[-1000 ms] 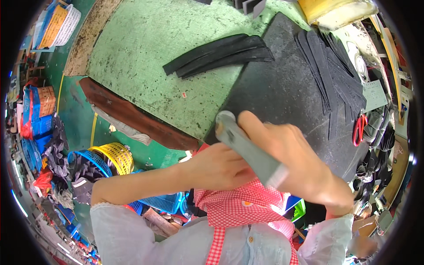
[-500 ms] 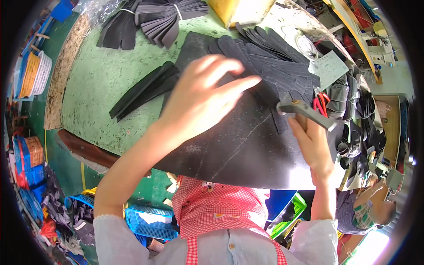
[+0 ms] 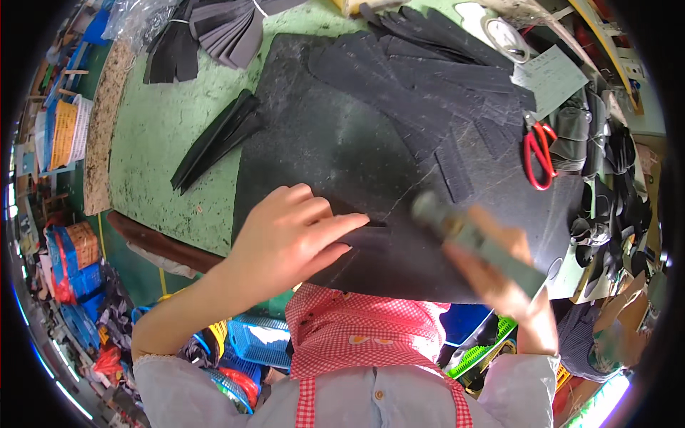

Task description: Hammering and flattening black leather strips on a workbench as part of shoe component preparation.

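Note:
My left hand is low over the dark work board, near its front edge. Its forefinger and thumb reach right, on either side of a narrow black strip lying flat, which they hold against the board. To the right, my right hand grips a hammer, blurred by motion; its head is above the board and its handle is mostly hidden. Beyond both hands lies a loose pile of black strips, some with notched edges.
Red-handled scissors lie right of the pile, by a paper slip. A folded black bundle rests on the green tabletop. Tied black bundles are farther back. Dark pieces crowd the right side.
My left hand has come down from the pile toward the board's front edge, where a black strip now lies. The hammer has moved left and nearer me. The scissors show more fully.

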The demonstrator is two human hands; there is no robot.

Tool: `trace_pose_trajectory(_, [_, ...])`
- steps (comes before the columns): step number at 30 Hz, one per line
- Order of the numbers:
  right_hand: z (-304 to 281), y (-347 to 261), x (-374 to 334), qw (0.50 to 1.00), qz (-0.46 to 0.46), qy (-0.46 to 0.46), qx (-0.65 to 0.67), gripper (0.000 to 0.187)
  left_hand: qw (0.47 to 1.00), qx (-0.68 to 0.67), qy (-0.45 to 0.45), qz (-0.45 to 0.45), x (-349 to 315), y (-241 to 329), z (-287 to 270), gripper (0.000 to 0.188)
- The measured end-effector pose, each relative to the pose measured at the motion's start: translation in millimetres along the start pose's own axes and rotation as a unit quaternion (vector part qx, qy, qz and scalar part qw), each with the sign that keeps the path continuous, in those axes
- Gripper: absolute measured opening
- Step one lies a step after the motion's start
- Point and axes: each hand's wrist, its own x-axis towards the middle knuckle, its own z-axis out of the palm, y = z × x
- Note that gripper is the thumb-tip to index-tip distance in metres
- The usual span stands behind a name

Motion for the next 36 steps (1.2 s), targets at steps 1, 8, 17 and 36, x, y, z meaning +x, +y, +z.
trace_pose_trajectory(1, [5.5,-7.9,-5.8,0.997,0.021,-0.065,0.023,0.025,1.000,0.017,0.005,0.006,-3.4,1.0,4.6,0.048])
trace_pose_trajectory(8, [28.0,-27.1,-3.3,0.990,0.037,-0.134,0.004,0.016,0.998,-0.037,0.059,-0.002,4.0,-2.1,20.8,0.045])
trace_pose_trajectory(17, [16.1,-23.7,-7.2,0.995,0.020,-0.063,-0.070,0.013,0.991,-0.025,0.093,0.097,4.9,-15.9,27.5,0.032])
trace_pose_trajectory(36, [16.2,-33.5,5.3,0.995,0.019,-0.061,-0.071,0.015,0.978,0.076,0.121,0.153,3.7,-14.3,31.2,0.027])
